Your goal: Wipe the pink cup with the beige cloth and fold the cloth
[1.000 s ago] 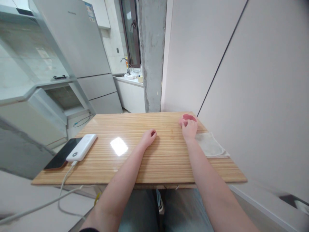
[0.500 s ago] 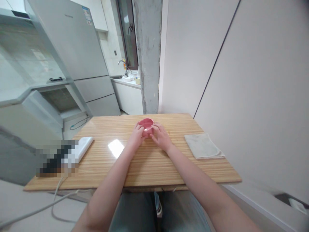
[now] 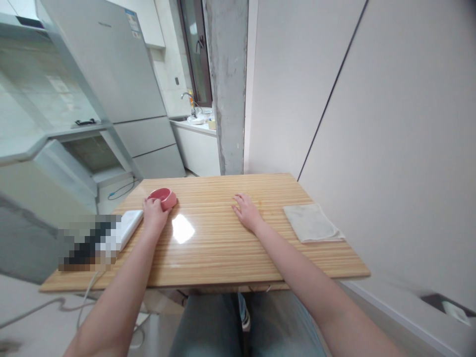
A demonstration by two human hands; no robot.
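A pink bowl [image 3: 169,199] is at the table's far left, tilted a little, its inside partly showing. My left hand [image 3: 155,210] grips its near rim, with the fingers over the edge. Whether the bowl's base touches the wood cannot be made out. Near the middle of the table, my right hand [image 3: 247,212] is open and holds nothing, its fingers apart just over the wood. A small yellowish stain [image 3: 260,202] shows on the tabletop beside it.
The wood-grain table [image 3: 223,258] carries a folded grey cloth [image 3: 313,223] on the right. A white box-like thing [image 3: 130,223] with a cable lies at the left edge, partly pixelated. Beyond stand a fridge [image 3: 107,74], a sink counter [image 3: 195,144] and a concrete pillar [image 3: 231,89].
My left hand has carried the pink bowl from the table's middle to the far left. My right hand has let go of the bowl and stays near the middle.
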